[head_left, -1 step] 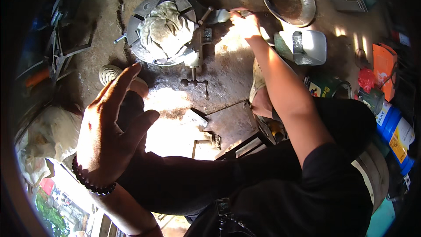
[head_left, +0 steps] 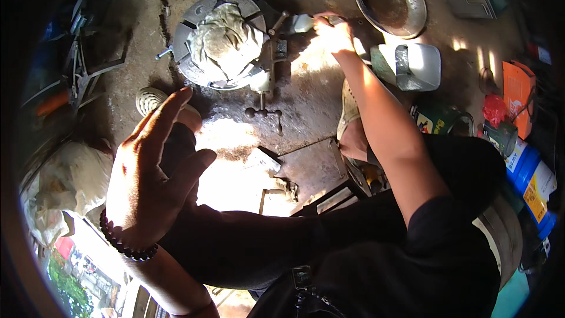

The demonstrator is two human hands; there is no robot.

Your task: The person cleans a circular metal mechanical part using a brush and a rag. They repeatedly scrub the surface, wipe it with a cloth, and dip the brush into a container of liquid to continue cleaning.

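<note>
One left hand [head_left: 154, 165] is being held up empty. Right of the cloth [head_left: 226, 41], a pale object [head_left: 303, 23] is seemingly being handled by the right hand [head_left: 334, 34], grip can't be told (glare); steadiness is probably being called for next.

A cloth [head_left: 228, 41] lies on a round plate [head_left: 201, 10]; the sunlit right hand [head_left: 334, 36] is near it; the left hand [head_left: 144, 179] hangs, thumb apart.

Harsh light washes out the right hand [head_left: 335, 35] at upper centre and the floor [head_left: 226, 135] mid-frame; dark trousers [head_left: 247, 241] below lose detail. Fisheye edges bend, fading to black.
</note>
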